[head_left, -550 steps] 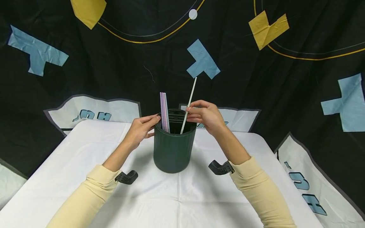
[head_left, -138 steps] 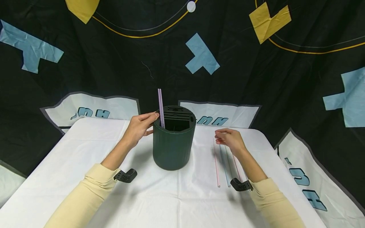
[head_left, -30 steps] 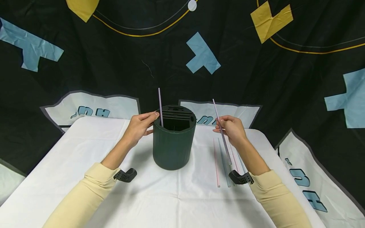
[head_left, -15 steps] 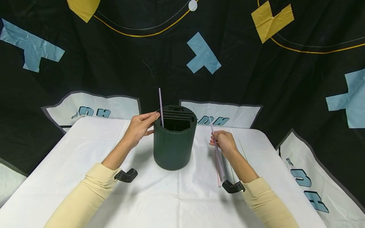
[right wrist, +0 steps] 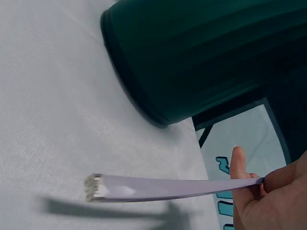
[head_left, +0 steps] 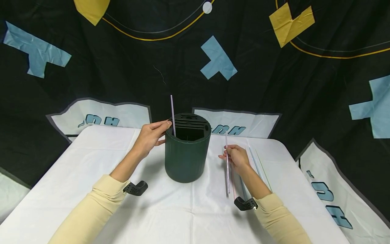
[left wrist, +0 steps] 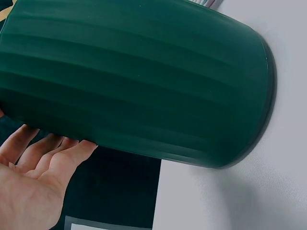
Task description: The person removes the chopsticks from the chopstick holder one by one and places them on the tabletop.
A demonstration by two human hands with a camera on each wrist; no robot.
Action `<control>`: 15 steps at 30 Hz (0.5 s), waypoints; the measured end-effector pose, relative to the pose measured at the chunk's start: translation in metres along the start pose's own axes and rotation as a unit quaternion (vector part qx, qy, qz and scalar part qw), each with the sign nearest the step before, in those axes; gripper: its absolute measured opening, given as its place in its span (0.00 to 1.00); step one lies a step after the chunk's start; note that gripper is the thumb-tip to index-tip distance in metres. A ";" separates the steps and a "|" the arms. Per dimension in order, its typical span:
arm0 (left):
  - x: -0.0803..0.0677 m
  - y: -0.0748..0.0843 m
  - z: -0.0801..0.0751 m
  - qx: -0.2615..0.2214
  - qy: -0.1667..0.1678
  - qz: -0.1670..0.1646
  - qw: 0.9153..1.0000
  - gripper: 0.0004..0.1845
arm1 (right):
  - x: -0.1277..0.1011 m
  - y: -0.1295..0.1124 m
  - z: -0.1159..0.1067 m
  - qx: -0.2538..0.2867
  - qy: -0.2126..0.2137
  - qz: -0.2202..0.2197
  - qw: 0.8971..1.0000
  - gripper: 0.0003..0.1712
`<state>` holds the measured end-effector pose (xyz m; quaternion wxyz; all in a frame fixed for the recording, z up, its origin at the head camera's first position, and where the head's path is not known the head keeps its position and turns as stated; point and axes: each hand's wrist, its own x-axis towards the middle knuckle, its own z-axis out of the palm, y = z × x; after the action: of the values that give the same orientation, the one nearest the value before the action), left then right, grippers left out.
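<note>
A: Where is the lilac strip (head_left: 226, 162) just now?

B: In the right hand (head_left: 236, 158), pinched between thumb and fingertips near its far end. It hangs above the white worktop (head_left: 91, 162), to the right of the dark green ribbed holder (head_left: 186, 159) and apart from it. The right wrist view shows its free end off the cloth, with a shadow beneath.

A: And the left hand (head_left: 150, 137)?

B: It rests against the holder's left side at the rim, fingers fairly straight and laid on the ribbed wall rather than curled round it. One more lilac strip (head_left: 172, 115) stands upright in a slot just beside those fingertips.

A: How do you reckon the held strip handles?

B: Light and thin, I'd say, a hollow plastic profile going by the open end in the wrist view. It looks stiff enough to hold its line, but so long and slender that it would likely bend if held at one tip. A pinch nearer the middle should steady it; the smooth faces may slip, so thumb and finger on the flat sides seem best.

A: Anything else on the worktop?

B: Several pale strips (head_left: 259, 166) lie side by side under and to the right of the right hand. Behind hangs a black cloth backdrop (head_left: 122, 67) with blue and yellow shapes.
</note>
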<state>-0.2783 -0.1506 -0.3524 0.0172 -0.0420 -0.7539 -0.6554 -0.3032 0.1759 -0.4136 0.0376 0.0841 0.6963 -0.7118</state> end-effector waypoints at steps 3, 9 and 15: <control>0.000 0.000 0.000 0.001 0.001 0.000 1.000 0.28 | 0.001 0.003 -0.001 -0.004 0.002 0.002 1.000 0.18; 0.001 0.000 0.000 -0.003 0.004 -0.003 1.000 0.28 | 0.002 0.010 -0.003 -0.013 0.014 0.008 1.000 0.20; 0.001 0.000 0.000 -0.007 0.003 -0.005 1.000 0.27 | 0.007 0.015 -0.008 -0.032 0.017 0.010 0.999 0.16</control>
<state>-0.2791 -0.1509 -0.3523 0.0154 -0.0365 -0.7496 -0.6608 -0.3066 0.1835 -0.4296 0.0353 0.1016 0.7184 -0.6872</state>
